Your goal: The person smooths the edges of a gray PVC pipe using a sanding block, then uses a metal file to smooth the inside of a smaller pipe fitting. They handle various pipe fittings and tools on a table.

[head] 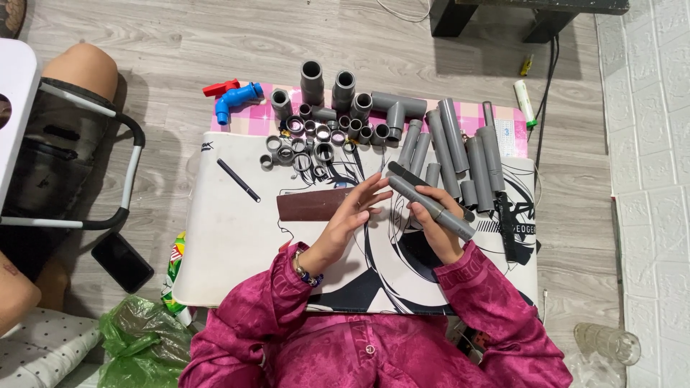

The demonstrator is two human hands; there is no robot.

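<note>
Grey pipe piece [431, 207], held above the mat.
Straight, round, plain grey plastic tube, matt surface. Lies slantwise, upper-left end higher in frame near the left fingertips, lower-right end jutting past the right hand. Middle section wrapped by fingers; both ends show. A second dark length lies just behind it, parallel.

My surface [237, 244] carries grey pipes [460, 147] far right, pipe rings [309, 140] far, a brown strip [313, 205], and a black pen [238, 179] left.

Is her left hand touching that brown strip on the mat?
Cannot tell. In the head view the left hand overlaps the brown strip's right end, but whether it rests on it or hovers above is unclear.
</note>
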